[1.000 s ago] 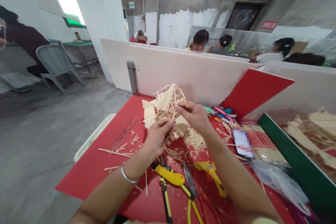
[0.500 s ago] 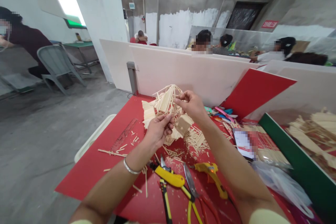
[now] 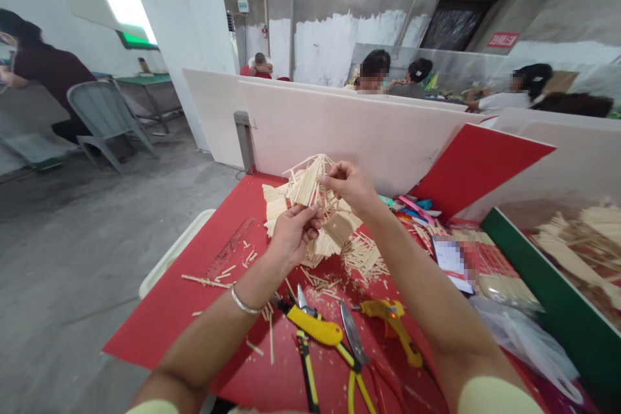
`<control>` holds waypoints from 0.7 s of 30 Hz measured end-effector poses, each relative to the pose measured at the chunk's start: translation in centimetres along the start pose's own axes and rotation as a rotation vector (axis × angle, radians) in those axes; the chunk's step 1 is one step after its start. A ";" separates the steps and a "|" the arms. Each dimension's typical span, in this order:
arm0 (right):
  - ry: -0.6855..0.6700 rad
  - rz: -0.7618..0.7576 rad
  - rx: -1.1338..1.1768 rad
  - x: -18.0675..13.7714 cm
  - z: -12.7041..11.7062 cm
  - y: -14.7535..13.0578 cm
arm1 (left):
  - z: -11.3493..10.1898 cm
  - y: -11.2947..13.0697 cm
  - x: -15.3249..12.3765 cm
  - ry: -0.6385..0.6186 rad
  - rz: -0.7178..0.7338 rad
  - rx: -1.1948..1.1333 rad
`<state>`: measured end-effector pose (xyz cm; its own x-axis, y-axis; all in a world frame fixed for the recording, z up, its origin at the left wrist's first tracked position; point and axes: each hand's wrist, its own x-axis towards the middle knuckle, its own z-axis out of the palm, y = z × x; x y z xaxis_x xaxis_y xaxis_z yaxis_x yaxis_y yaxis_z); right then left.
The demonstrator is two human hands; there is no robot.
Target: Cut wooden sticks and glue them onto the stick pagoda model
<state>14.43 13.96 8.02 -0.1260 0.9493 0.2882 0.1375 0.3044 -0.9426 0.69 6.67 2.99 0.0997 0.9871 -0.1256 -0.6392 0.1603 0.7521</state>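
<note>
A small pale structure of thin wooden sticks (image 3: 306,182), with a sloped, roof-like face of sticks laid side by side, stands at the far part of the red table. My left hand (image 3: 297,228) pinches its lower front edge, thumb against the fingers. On its right side my right hand (image 3: 345,186) pinches at a stick of the frame; the exact stick is too small to make out. Below and around my hands lie flat stick panels (image 3: 338,228) and a heap of loose cut sticks (image 3: 366,257).
Nearer on the red table (image 3: 165,310) lie a yellow utility knife (image 3: 315,326), pliers (image 3: 353,336), and a yellow glue gun (image 3: 388,317). A clear ruler (image 3: 230,247) is at left. White boards (image 3: 339,123) wall the back; a green board (image 3: 548,272) stands at right.
My left hand has risen slightly along the structure's lower edge. My right hand has stayed almost in place, still pinching at the right side. The view has shifted a little.
</note>
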 end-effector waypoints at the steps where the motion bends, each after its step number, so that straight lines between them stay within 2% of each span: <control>1: 0.003 -0.004 0.002 0.1 0.0 0.0 | 0.0 0.1 0.0 0.006 0.003 0.001; 9: 0.027 0.046 0.072 0.5 0.1 -0.7 | 0.2 0.6 0.2 0.017 0.009 0.027; 21: -0.004 0.044 0.029 1.0 -0.1 -0.4 | 0.2 0.8 0.3 -0.003 -0.044 0.020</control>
<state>14.40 14.76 8.72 -0.1241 0.9613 0.2461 0.1149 0.2602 -0.9587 0.32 7.14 3.66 0.1301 0.9790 -0.1569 -0.6191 0.2038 0.7584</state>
